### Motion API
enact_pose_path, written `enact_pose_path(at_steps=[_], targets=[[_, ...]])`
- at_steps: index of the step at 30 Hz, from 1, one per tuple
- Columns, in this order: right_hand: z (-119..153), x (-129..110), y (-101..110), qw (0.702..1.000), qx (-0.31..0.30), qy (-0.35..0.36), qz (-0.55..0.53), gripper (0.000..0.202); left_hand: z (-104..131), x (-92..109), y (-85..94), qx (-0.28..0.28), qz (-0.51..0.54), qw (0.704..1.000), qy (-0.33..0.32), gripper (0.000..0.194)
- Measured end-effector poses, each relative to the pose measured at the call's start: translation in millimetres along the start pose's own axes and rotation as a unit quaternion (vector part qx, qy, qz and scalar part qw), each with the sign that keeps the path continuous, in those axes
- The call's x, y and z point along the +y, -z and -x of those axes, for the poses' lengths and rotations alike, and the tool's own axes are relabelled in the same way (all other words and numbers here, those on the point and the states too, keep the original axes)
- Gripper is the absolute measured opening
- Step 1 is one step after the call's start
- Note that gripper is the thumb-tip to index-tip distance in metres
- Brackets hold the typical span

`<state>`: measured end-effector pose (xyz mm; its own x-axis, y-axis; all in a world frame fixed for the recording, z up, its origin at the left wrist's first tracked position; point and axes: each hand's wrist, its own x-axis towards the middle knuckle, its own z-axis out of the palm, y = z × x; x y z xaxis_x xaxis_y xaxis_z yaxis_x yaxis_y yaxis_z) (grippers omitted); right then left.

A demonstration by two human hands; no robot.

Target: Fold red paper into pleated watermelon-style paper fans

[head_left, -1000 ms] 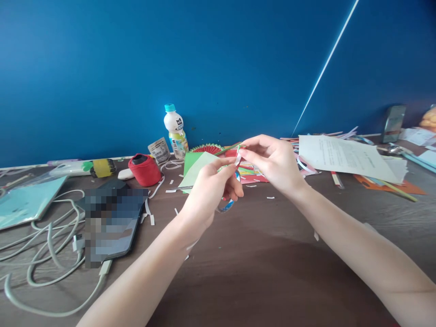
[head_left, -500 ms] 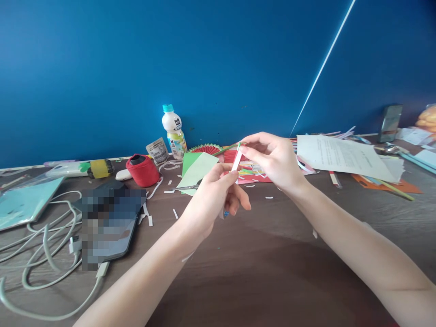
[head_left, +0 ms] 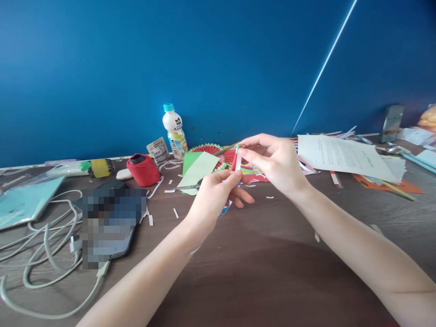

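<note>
A narrow paper strip (head_left: pixel 238 162), white with red and green showing at its side, stands between my two hands above the table. My left hand (head_left: pixel 225 186) pinches its lower end between thumb and forefinger, the other fingers loosely curled. At the upper end, my right hand (head_left: pixel 267 156) pinches the strip's green tip with thumb and forefinger. Behind the hands lie a pale green paper sheet (head_left: pixel 200 170), a folded red and green paper fan (head_left: pixel 206 148) and red paper, partly hidden. Scissors (head_left: pixel 190 186) rest beside my left hand, their handles covered by it.
A drink bottle (head_left: pixel 175 131) stands against the blue wall, with a red roll (head_left: pixel 142 171) to its left. A phone (head_left: pixel 116 227) and looped white cable (head_left: pixel 51 240) lie at left. A printed sheet (head_left: pixel 340 154) lies at right. White paper scraps are scattered about.
The strip has turned slightly, so more of its red side shows. My left hand has shifted a little, with its lower fingers spread a bit further right. Both hands keep their pinch.
</note>
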<state>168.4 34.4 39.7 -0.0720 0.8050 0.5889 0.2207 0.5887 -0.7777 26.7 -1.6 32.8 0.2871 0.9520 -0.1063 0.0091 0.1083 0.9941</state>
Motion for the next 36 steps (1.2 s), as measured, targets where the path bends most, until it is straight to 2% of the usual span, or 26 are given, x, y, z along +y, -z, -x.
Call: enact_pose_path(at_steps=[6,36], targets=[[1.4,-1.7,-1.3,1.0,-0.003,-0.005,-0.006,0.011,-0.3,1.2,0.2,0.003,0.026,1.0,0.004,0.026],[4.7,-2.6,-2.0,1.0,-0.021,-0.007,0.002,0.013,-5.2,-4.6,6.1,-0.004,0.004,1.0,0.001,0.023]])
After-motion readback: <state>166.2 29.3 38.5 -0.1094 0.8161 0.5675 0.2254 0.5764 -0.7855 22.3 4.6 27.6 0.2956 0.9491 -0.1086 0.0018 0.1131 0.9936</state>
